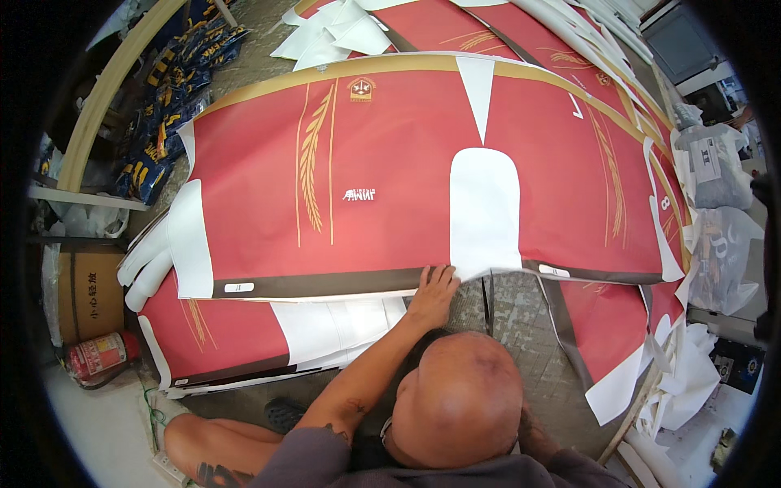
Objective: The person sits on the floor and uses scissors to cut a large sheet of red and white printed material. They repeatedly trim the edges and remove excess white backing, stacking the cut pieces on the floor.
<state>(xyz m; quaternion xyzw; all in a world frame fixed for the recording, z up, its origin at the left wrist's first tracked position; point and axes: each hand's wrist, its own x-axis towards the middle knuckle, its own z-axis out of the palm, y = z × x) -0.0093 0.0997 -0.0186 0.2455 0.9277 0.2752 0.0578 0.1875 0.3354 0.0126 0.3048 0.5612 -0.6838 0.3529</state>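
Neither my left hand nor my right hand shows. A broad red printed sheet [407,163] with gold wheat-ear designs, white shapes and a dark lower band lies spread across the middle. At the lower edge crouches another person [455,398], seen from above. This person's left hand [435,297] rests on the sheet's near edge, fingers over the dark band beside the rounded white shape. The person's right arm [537,435] is partly in view, its hand hidden. Beneath the sheet's left part lies a stack of similar red and white sheets [228,333].
More printed sheets [586,49] overlap at the back and right. Navy packed goods [171,106] lie behind a wooden beam [102,98] at left. A cardboard box [89,293] and a red fire extinguisher [99,356] stand lower left. Filled plastic bags [720,256] line the right.
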